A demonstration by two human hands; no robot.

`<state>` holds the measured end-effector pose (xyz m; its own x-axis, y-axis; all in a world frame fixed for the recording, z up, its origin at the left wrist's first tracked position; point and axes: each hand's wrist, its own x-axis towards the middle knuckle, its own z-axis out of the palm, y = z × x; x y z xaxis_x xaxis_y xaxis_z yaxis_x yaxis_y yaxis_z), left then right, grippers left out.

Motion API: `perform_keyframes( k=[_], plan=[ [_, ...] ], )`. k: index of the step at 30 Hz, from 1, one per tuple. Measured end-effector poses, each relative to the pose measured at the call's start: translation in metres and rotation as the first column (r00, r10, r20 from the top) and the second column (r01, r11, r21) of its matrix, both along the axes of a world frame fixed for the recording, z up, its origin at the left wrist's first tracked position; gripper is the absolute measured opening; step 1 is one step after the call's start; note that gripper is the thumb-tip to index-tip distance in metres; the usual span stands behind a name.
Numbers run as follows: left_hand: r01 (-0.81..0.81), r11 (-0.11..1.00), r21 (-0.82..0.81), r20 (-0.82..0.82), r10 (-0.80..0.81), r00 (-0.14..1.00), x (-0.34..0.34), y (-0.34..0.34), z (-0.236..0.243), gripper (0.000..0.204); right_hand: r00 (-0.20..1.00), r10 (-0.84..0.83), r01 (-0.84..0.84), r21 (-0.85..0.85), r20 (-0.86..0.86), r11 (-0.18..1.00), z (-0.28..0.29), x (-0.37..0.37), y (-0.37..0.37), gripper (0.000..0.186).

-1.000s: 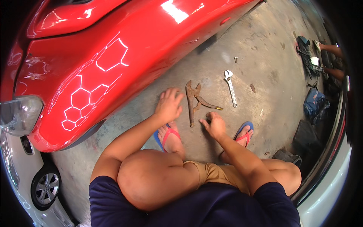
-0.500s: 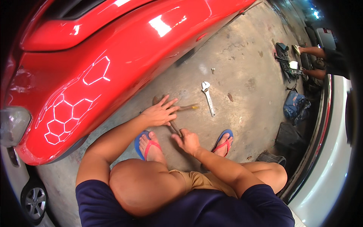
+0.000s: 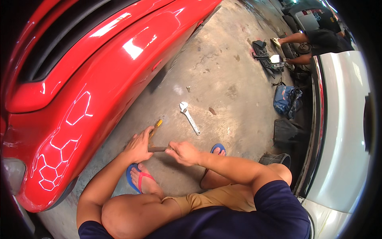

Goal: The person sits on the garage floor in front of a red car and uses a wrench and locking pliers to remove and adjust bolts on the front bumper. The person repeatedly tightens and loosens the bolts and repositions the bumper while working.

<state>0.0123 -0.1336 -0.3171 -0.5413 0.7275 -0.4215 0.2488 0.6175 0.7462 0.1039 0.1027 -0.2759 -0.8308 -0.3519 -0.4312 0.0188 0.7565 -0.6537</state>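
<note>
In the head view, a brown, rusty-looking metal tool point(image 3: 158, 149) with branching bars and a yellow tip is between my hands, above the concrete floor. My right hand point(image 3: 185, 153) is closed around the end of one bar. Against the tool's other side, where the bars meet, rests my left hand point(image 3: 138, 147), its fingers stretched out. That hand hides part of the tool. On the floor just beyond lies a silver adjustable wrench point(image 3: 190, 118), apart from both hands. Farther off is a small bolt point(image 3: 188, 89).
A red car bumper point(image 3: 99, 75) with white hexagon lines fills the left. On the right stand a pale car panel point(image 3: 344, 131), a dark bucket point(image 3: 275, 159) and a blue bag point(image 3: 285, 99). Another person's legs point(image 3: 296, 38) are at the far right, beside black parts point(image 3: 264, 57).
The tool has turned, its yellow tip now pointing away from me. My right hand has swung its bar level. My left hand has turned from palm-down to edge-on. The whole view has shifted.
</note>
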Motion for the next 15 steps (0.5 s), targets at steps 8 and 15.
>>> perform_keyframes(
  k=[8, 15],
  plan=[
    [0.008, 1.0, -0.023, 0.112, -0.005, 0.994, 0.027, -0.013, -0.003, 0.111, 0.944, 0.3, -0.301, 0.012, -0.14, 0.953, 0.006, 0.001, -0.003, 0.042],
    [-0.07, 0.998, 0.002, 0.082, 0.07, 0.994, 0.038, -0.022, -0.007, 0.112, 0.958, 0.283, -0.285, -0.053, -0.048, 0.957, 0.006, 0.006, -0.01, 0.042]
  ],
)
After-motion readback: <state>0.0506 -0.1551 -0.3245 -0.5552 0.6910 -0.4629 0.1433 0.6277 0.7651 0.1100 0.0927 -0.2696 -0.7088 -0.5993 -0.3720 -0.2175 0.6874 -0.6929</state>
